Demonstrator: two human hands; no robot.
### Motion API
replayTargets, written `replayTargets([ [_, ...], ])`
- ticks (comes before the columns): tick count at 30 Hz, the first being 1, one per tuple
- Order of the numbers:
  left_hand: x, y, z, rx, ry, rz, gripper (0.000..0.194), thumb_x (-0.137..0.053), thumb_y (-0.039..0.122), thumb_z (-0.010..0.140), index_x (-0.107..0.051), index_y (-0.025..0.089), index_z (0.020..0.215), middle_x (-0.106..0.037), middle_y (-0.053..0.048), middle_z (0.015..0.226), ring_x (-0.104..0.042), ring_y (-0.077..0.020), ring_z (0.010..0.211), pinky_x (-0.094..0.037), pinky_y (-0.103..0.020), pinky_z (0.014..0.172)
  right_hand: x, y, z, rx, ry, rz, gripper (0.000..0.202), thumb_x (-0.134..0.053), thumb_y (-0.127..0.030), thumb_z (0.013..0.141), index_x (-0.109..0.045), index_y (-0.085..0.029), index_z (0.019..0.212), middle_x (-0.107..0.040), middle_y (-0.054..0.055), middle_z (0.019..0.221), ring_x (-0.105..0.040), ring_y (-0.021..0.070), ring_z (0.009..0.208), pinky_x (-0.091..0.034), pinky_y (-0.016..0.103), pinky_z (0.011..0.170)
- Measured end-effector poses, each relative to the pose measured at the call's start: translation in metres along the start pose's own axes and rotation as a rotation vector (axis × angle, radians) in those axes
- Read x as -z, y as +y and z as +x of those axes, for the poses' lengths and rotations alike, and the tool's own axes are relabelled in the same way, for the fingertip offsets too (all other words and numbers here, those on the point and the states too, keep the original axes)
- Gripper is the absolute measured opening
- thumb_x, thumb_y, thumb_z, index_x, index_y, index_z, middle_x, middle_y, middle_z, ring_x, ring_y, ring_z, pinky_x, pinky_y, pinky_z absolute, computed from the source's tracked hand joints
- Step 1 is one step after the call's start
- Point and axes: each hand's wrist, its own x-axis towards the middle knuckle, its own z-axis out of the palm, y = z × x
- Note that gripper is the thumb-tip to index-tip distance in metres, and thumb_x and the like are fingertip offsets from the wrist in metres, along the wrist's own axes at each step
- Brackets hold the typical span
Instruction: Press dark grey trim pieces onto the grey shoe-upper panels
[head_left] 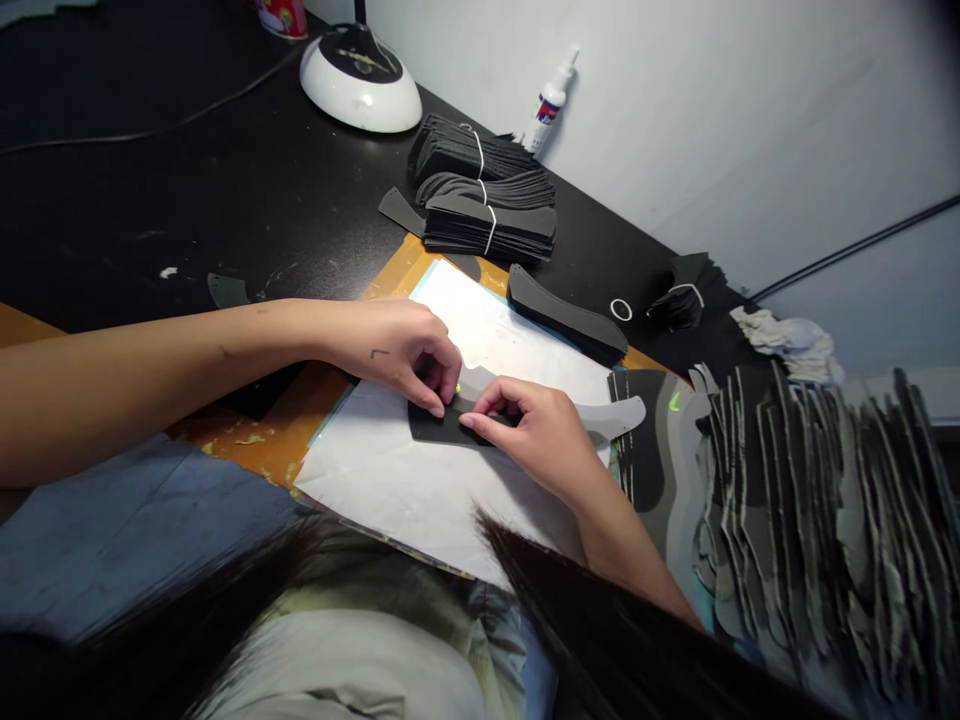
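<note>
Dark piece (450,428) lies flat on white paper (375,450), mid-sheet, w/ light grey piece (600,418) adjoining it & running out to the right, its rounded end over the near edge of the grey panels (651,450). Both hands on the dark piece, close together but apart: L hand (416,355) from the left, thumb & fingertips pinched at its upper edge by a small yellow-green mark (458,388); R hand (529,425) from the right, thumb & index nearly closed on it. Can't tell how firmly either one grips. Paper sits on an orange-brown board (255,440) on the black surface (150,230). Just beyond paper: stack of curved dark pieces (566,315); behind, banded bundles (487,190), w/ white bottle (549,105) upright-ish, tilted, by the wall & white lamp base (361,85) to their left. Right of stack: white ring (621,309), small banded bundle (684,292), crumpled white cloth (787,343). Far right: long row of layered grey pieces (825,530), on edge.
</note>
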Motion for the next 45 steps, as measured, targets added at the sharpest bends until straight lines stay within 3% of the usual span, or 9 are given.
replayTargets([
  [13,0.003,-0.001,-0.001,-0.041,-0.013,-0.020,0.015,-0.076,0.037,0.083,-0.077,0.024,0.090,-0.067,0.000,0.074,-0.059,-0.0134,0.067,-0.036,-0.022,0.060,0.000,-0.001,0.001,0.004,-0.001,-0.012,0.013,-0.080,-0.029,0.082,-0.071,-0.022,0.077,-0.072,-0.003,0.074,-0.058,0.0136,0.068,-0.037,0.025,0.063],
  [21,0.012,-0.011,-0.002,-0.025,-0.035,-0.151,0.016,-0.067,0.034,0.090,-0.073,0.019,0.090,-0.066,-0.002,0.073,-0.055,-0.0147,0.064,-0.037,-0.024,0.059,0.000,-0.002,0.000,0.001,-0.007,0.000,0.012,-0.079,-0.028,0.082,-0.071,-0.022,0.076,-0.072,-0.002,0.073,-0.059,0.0143,0.067,-0.037,0.025,0.062],
  [30,0.022,-0.011,-0.005,-0.011,-0.124,-0.159,0.012,-0.068,0.029,0.089,-0.074,0.019,0.090,-0.070,-0.003,0.081,-0.058,-0.0161,0.071,-0.041,-0.023,0.063,-0.001,-0.001,0.000,0.017,-0.012,0.009,0.012,-0.078,-0.027,0.083,-0.070,-0.022,0.076,-0.072,-0.002,0.075,-0.058,0.0137,0.067,-0.037,0.025,0.062],
  [45,0.017,-0.012,-0.004,-0.051,-0.109,-0.163,0.013,-0.072,0.033,0.086,-0.072,0.020,0.083,-0.068,-0.003,0.079,-0.057,-0.0163,0.070,-0.041,-0.025,0.062,-0.001,-0.001,0.001,0.000,-0.012,0.007,0.012,-0.078,-0.028,0.083,-0.071,-0.022,0.077,-0.073,-0.001,0.076,-0.060,0.0147,0.069,-0.038,0.026,0.063],
])
